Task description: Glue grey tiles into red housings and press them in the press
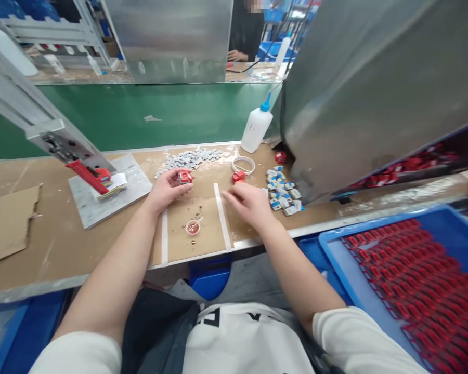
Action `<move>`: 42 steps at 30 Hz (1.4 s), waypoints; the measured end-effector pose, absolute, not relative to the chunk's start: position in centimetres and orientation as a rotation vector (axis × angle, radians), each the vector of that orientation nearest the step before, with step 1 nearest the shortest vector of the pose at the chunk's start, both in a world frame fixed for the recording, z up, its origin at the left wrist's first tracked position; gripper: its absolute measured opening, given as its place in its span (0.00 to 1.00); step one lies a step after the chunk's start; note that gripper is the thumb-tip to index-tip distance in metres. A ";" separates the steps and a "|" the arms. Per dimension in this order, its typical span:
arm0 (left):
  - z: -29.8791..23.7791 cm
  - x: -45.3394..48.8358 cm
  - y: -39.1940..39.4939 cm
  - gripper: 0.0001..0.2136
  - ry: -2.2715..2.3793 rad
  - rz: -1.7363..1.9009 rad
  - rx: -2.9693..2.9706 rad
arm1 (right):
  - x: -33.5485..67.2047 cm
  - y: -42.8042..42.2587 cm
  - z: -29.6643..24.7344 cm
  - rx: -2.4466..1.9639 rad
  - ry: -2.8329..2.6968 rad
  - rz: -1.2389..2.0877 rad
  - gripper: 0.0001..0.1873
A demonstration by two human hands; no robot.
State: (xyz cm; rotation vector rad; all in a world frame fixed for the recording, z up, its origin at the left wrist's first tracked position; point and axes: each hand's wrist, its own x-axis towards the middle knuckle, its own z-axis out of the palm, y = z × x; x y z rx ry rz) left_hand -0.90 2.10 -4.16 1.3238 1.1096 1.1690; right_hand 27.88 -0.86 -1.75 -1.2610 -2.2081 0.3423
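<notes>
Held up between the fingers and thumb of my left hand (168, 190) is a small red plastic part (185, 177) with a grey rim. My right hand (250, 204) hovers at the right white tape strip, its fingers curled together; whatever they may pinch is too small to tell. Just beyond its knuckles lies another red part (238, 176), beside a white tape ring (243, 165). Between my forearms sits a little round cup (192, 227) with reddish contents, dark crumbs scattered around it. Behind my left hand spreads a pile of small grey pieces (195, 158).
Small blue, yellow and white blocks (283, 191) cluster on the right. A white bottle (256, 127) with a blue nozzle stands at the back. Left is a metal press stand (58, 130) over a grey plate (88, 202). A blue tray (335, 236) holds rows of red parts.
</notes>
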 end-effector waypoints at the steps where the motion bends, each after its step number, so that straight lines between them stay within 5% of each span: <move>1: -4.2 -0.8 2.1 0.30 1.123 1.170 1.326 | 29.7 -0.7 -1.5 -1.430 -2.096 0.249 0.19; 6: -3.7 -0.4 1.9 0.31 1.112 1.153 1.351 | 37.6 2.5 -0.7 -1.962 -2.274 0.014 0.13; 17: -3.7 -0.7 1.0 0.30 0.983 1.340 1.409 | 37.3 6.2 0.2 -1.782 -2.448 0.106 0.10; 24: -3.8 -1.0 0.3 0.39 0.889 1.313 1.396 | 27.6 5.8 -1.9 -0.888 -1.425 1.448 0.31; 28: -3.8 -0.8 -0.2 0.41 0.860 1.299 1.291 | 22.0 5.6 -3.5 -0.638 -1.219 1.699 0.29; 35: -4.2 -0.9 0.1 0.41 0.897 1.171 1.140 | 19.9 5.7 -5.4 -0.562 -1.258 1.689 0.27; 42: -4.5 -0.8 1.1 0.42 0.839 1.054 1.115 | 20.6 4.8 -5.4 -0.583 -1.628 1.225 0.22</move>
